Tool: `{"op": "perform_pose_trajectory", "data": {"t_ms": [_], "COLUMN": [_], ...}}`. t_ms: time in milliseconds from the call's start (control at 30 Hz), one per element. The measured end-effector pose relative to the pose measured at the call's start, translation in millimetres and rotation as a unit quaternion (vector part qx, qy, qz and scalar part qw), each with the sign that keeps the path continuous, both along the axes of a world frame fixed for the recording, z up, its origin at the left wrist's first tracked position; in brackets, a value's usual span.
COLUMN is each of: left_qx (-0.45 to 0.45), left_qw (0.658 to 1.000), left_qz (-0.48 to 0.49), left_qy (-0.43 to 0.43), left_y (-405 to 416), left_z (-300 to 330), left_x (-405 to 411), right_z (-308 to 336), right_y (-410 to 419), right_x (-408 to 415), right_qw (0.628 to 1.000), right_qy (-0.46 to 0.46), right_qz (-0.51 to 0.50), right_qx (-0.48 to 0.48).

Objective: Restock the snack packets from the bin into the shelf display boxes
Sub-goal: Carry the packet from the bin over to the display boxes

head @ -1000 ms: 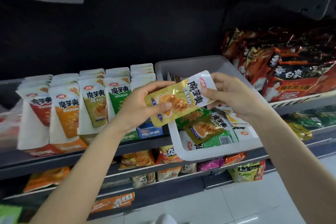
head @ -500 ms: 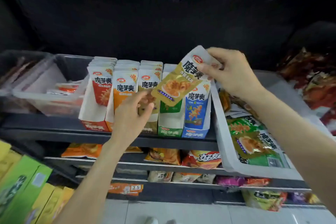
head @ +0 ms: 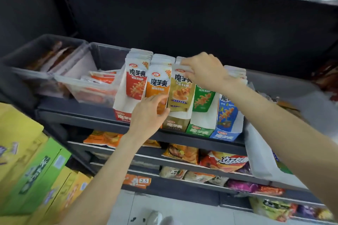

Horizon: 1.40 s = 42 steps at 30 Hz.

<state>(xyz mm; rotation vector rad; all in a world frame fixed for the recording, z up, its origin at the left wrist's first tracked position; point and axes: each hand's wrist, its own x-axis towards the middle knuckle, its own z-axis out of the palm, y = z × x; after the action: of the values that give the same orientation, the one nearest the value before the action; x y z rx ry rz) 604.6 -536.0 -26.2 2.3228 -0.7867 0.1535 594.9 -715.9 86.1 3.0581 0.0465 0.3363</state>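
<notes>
My right hand [head: 204, 71] pinches the olive packet's [head: 180, 93] top edge in its display box [head: 175, 124], while my left hand [head: 150, 113], fingers relaxed, steadies its lower edge.

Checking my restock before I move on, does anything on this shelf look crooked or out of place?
Nothing looks damaged or spilled. Only the olive packet is unsettled: it stands at the front of its olive box, with the right hand gripping its top and the left hand at its lower edge. The other rows stand upright.
</notes>
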Motion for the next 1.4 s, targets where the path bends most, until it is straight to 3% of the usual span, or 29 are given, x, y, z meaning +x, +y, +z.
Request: {"op": "perform_pose_trajectory", "data": {"t_ms": [300, 533, 600, 700, 833, 1000, 1167, 1300, 1400], "left_qx": [0.003, 0.039, -0.02, -0.131, -0.123, -0.101, 0.071, 0.185, 0.247], "left_qw": [1.0, 0.996, 0.993, 0.974, 0.944, 0.94, 0.943, 0.907, 0.878], "left_qz": [-0.019, 0.024, 0.007, -0.125, -0.289, -0.32, -0.295, -0.346, -0.358], "left_qy": [-0.005, -0.083, -0.12, -0.132, -0.099, -0.069, -0.134, -0.155, -0.197], "left_y": [0, -6, -17, -42, -95, -160, -213, -241, -260], "left_z": [-4, 11, 21, 37, 47, 46, 44, 54, 65], "left_x": [6, -2, -11, -31, -62, -89, -76, -45, -40], "right_z": [-36, -28, -17, -9, -20, -52, -67, -77, -81], "right_y": [-17, -32, -41, -68, -129, -185, -209, -218, -223], "right_x": [13, -25, -65, -135, -214, -264, -255, -224, -209], "right_qw": [0.995, 0.988, 0.982, 0.977, 0.966, 0.943, 0.954, 0.971, 0.96], "right_qy": [-0.07, -0.153, -0.182, -0.197, -0.111, 0.024, 0.1, 0.135, 0.208], "right_qz": [-0.014, -0.001, 0.001, -0.049, -0.199, -0.293, -0.226, -0.157, -0.154], "right_qx": [-0.074, 0.02, 0.055, 0.067, 0.124, 0.158, 0.172, 0.123, 0.109]}}
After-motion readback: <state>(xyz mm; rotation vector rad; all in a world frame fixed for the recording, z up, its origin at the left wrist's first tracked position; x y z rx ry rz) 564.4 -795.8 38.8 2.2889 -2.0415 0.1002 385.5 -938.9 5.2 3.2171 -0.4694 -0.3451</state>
